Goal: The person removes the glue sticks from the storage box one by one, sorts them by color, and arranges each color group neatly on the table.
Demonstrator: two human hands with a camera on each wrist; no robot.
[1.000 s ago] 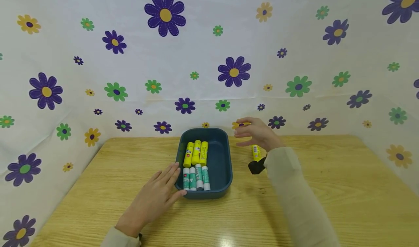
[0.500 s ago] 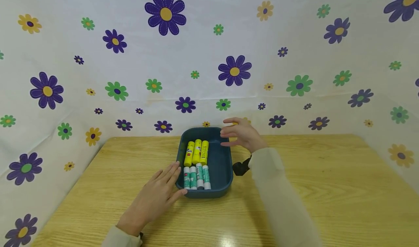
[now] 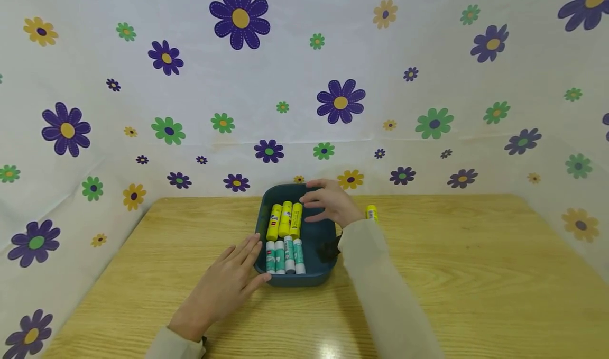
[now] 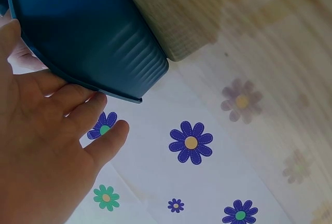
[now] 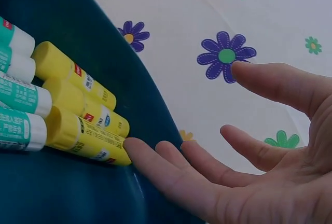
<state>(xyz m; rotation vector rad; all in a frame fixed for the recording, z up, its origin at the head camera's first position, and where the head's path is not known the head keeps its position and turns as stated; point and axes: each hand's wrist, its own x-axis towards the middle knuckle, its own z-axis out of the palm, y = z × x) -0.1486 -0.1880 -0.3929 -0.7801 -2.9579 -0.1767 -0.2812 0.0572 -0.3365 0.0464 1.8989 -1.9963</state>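
Observation:
A dark blue plastic bin (image 3: 304, 281) holds three yellow glue sticks (image 3: 285, 219) lying side by side, with several teal-and-white glue sticks (image 3: 289, 255) in a row nearer the front. My left hand (image 3: 223, 285) rests on the bin's left rim, fingers extended; the left wrist view shows its fingertips along the rim (image 4: 78, 85). Over the bin's right side is my right hand (image 3: 333, 203), fingers spread and holding nothing. In the right wrist view one fingertip (image 5: 136, 146) overlaps the end of the nearest yellow glue stick (image 5: 96, 141).
Another yellow glue stick (image 3: 372, 212) lies on the wooden table (image 3: 457, 264) to the right of the bin, partly hidden by my right sleeve (image 3: 380, 274). A white flower-patterned cloth (image 3: 285, 73) hangs behind the table and along both sides.
My right hand has moved left, from above the lone yellow glue stick to over the bin, with fingers still spread. That glue stick shows again beside the sleeve. My left hand stays on the rim.

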